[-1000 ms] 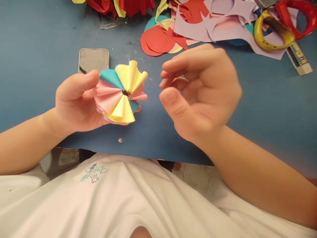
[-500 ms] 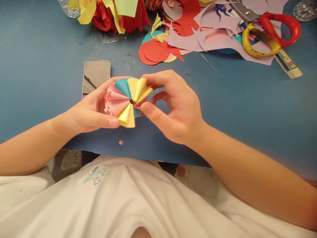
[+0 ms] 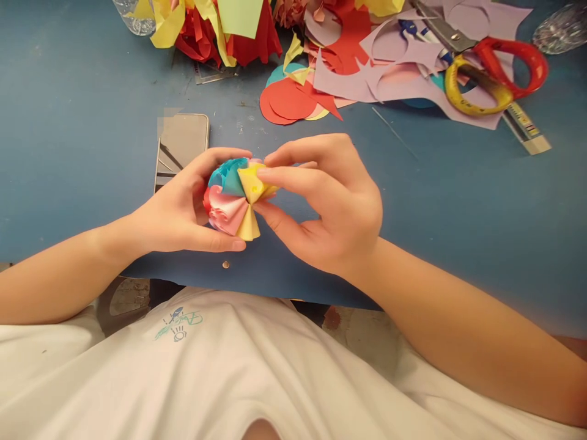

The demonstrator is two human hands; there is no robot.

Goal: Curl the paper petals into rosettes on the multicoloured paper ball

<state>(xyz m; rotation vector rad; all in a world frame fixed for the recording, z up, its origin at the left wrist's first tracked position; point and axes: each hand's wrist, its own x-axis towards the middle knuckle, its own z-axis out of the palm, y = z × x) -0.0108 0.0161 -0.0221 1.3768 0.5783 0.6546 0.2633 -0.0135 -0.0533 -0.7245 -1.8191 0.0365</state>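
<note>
Partly hidden fingers of the left hand [image 3: 169,214] cup one pleated paper ball [image 3: 229,211] between both hands; the right hand's [image 3: 332,198] nearly closed fingertips pinch its yellow fold [image 3: 252,177] at two o'clock. One smartphone [image 3: 186,137], ten o'clock, is half-covered; one pair of scissors [image 3: 479,101], two o'clock, is cut off.

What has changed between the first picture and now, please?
The right hand has moved left and now touches the yellow folds of the paper ball. The left hand has shifted its grip, thumb now along the near edge. It still holds the ball; the phone and scissors stayed in place.
</note>
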